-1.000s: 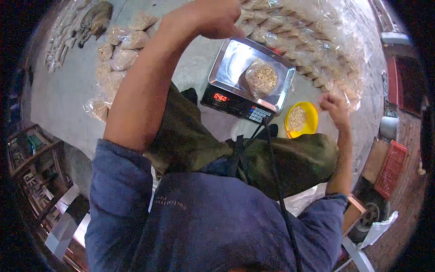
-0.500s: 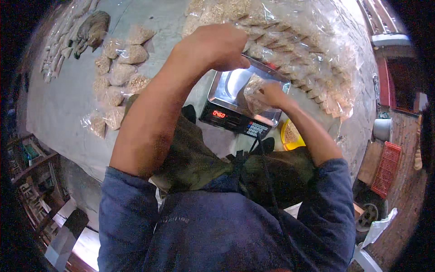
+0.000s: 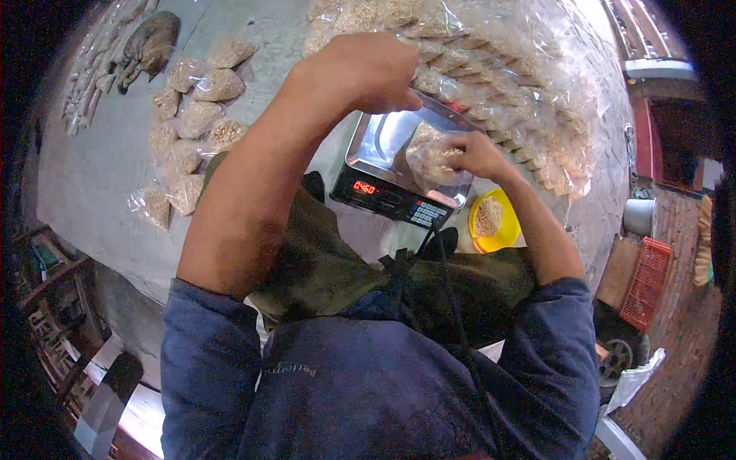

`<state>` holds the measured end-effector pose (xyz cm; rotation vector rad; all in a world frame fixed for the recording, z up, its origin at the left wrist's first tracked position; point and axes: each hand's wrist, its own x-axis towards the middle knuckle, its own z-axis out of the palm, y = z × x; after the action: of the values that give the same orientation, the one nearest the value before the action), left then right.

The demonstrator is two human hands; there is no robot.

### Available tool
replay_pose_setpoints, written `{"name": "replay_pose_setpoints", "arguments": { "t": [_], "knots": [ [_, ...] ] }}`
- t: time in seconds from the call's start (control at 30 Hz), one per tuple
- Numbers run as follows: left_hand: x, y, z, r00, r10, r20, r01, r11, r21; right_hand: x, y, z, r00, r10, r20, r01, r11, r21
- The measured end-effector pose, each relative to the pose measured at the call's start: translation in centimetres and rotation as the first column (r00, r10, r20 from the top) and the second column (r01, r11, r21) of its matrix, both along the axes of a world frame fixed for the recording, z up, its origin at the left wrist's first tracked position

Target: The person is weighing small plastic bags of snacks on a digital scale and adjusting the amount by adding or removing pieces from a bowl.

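A digital scale with a red lit display and a pale keypad stands on the grey floor, just in front of a person in a blue T-shirt and olive trousers. Toward the right of the scale's shiny metal tray sits a clear plastic bag of pale grains. The right hand reaches over the scale's right edge to this bag; its fingers are bent, with the tips at the bag's upper part, and it is not possible to tell whether they pinch the plastic, the grains or nothing. The left hand is over the scale's far left corner, back upward, its fingers mostly hidden, so whether they hold anything does not show.

Close to the scale's right side, a yellow bowl holds loose grains. Beyond the scale and round to its right, many filled clear bags lie packed in overlapping rows. Well to the scale's left lies a looser group of filled bags; farther left, a striped cat lies beside long clear packets. Far right of the scale are a silver metal pot and a red plastic crate.
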<state>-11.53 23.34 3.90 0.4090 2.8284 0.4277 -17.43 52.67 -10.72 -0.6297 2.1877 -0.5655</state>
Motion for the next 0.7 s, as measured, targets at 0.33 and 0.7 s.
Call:
{"name": "replay_pose_setpoints", "arguments": {
  "t": [0.33, 0.7],
  "knots": [
    [-0.6, 1.0, 0.2, 0.999, -0.048, -0.023, 0.047, 0.998, -0.041, 1.2, 9.2, 7.1, 0.681, -0.494, 0.541, 0.68, 0.701, -0.216],
    [0.5, 0.7, 3.3, 0.985, 0.055, 0.164, -0.041, 0.995, -0.085, 6.2, 28.0, -7.8, 0.548, -0.77, 0.328, 0.837, 0.502, -0.218]
  ]
}}
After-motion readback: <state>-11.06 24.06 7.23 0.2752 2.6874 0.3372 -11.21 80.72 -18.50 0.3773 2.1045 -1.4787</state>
